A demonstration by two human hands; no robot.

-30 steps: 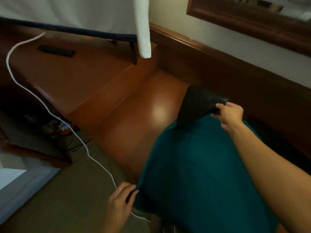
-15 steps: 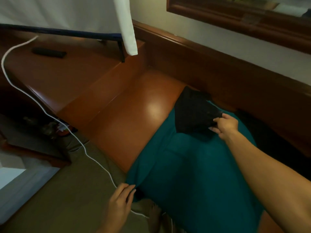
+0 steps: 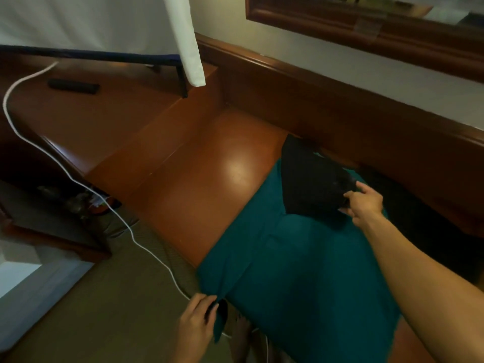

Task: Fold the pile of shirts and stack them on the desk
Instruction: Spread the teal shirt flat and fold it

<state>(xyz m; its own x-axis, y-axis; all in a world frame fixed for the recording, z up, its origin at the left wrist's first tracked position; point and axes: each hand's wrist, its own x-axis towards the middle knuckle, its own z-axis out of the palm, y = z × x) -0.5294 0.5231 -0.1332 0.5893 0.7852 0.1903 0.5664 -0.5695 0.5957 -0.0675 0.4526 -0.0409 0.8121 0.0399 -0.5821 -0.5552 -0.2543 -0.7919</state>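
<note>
1. Two hands are shown on a teal shirt point(image 3: 301, 271) spread across the worktop point(image 3: 204, 179), its near edge hung over the worktop's front.
2. Its corner is pinched by the left hand point(image 3: 196, 323); black cloth point(image 3: 311, 184) near the worktop's back is pinched in the right hand point(image 3: 364, 203) fingers point(image 3: 351, 196).
3. The cloth is judged soft, light and limp, and is best taken at corners.

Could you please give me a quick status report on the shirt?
Left hand pinches teal shirt, near corner. Right hand grips black cloth at far end. Shirt spread on desk, near edge overhanging. White cable passes near corner.
</note>
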